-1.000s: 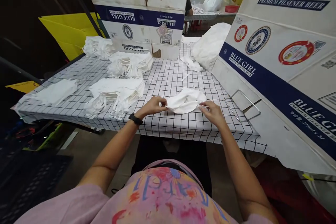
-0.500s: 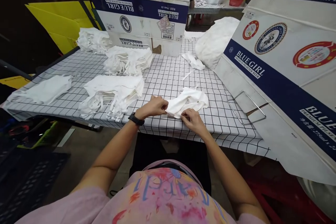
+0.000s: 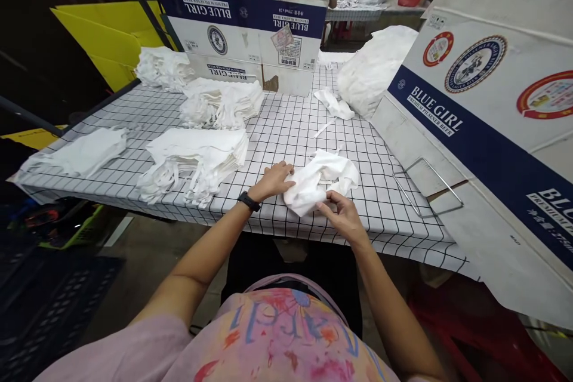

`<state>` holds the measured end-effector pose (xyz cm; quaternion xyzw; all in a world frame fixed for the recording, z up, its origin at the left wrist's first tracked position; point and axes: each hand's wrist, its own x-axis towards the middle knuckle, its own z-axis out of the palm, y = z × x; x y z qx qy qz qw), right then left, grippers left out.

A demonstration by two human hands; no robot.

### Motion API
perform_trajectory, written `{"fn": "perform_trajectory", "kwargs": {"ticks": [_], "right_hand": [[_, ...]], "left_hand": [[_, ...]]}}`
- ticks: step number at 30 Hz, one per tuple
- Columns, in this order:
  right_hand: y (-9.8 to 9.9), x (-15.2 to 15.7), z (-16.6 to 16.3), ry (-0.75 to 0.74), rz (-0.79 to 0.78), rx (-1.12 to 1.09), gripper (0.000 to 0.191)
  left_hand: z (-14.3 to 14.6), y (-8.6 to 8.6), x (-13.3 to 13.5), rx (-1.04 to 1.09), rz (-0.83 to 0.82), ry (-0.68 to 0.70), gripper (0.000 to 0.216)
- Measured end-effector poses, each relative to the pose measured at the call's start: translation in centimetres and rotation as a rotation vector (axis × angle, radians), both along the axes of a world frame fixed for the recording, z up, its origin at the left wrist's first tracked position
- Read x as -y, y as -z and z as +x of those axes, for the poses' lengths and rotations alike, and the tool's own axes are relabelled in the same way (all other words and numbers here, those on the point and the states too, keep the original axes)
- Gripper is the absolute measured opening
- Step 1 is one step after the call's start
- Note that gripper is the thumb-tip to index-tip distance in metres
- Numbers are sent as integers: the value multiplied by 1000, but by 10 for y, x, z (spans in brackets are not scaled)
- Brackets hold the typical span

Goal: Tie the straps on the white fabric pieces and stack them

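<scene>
A crumpled white fabric piece (image 3: 307, 188) with strap-like strips lies near the table's front edge. My right hand (image 3: 344, 215) pinches its near right corner between thumb and fingers, lifting that edge slightly. At its left side rests my left hand (image 3: 274, 181), fingers stretched out and loosely apart, the thumb touching the fabric. A neat stack of white fabric pieces (image 3: 197, 149) with dangling straps stands left of my hands. Behind it is a second stack (image 3: 224, 98), and a third (image 3: 165, 65) sits farther back.
Flat white pieces (image 3: 85, 152) lie at the table's left end. A cardboard panel (image 3: 242, 30) stands at the back; a large carton (image 3: 470, 107) with a wire frame (image 3: 430, 191) leans at right. A white heap (image 3: 380, 68) and a loose scrap (image 3: 333, 104) lie behind the fabric.
My left hand has loosened its pinch and spread its fingers. The right hand has drawn the fabric's near edge up and toward me, opening it out. The view has shifted slightly.
</scene>
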<state>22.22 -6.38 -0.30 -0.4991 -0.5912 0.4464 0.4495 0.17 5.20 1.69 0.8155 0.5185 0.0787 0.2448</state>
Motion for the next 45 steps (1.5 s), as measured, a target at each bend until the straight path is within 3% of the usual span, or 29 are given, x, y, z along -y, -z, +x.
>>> {"fn": "perform_trajectory", "kwargs": {"ticks": [3,8,11,13,16,18,21,24,27,32,38,42,45], "right_hand": [[-5,5,19,13,-131,-256,26],[-5,5,35,85,-270,-483,41],[-5,6,34,82,-320,-453,58],[-4,7,30,81,-303,-385,62],[-7,5,28,148,-196,-336,54],[-14,1,32,199,-139,-321,47],[-39,-10,43,193,-87,-252,35],[-76,-25,51,93,-9,-150,21],[-115,-38,53,-47,29,-102,19],[-164,-44,57,-244,-15,-70,26],[-200,-37,71,-242,-44,46,29],[-214,-37,78,-208,-93,71,34],[-220,-37,82,-197,-111,102,42]], "left_hand": [[2,3,2,28,-6,-29,5],[4,-3,6,140,3,-60,8],[3,-7,6,412,-39,-113,11],[0,-9,6,633,-169,-171,15],[-9,-13,6,843,-353,-195,22],[-15,-18,6,853,-391,-124,25],[-16,-32,7,639,-357,50,24],[3,-55,6,505,-199,181,27],[37,-81,5,689,-202,359,38],[84,-108,-5,940,-515,604,48],[104,-121,-14,980,-593,661,42],[110,-127,-13,1074,-689,664,33],[107,-133,-11,1109,-702,740,26]]}}
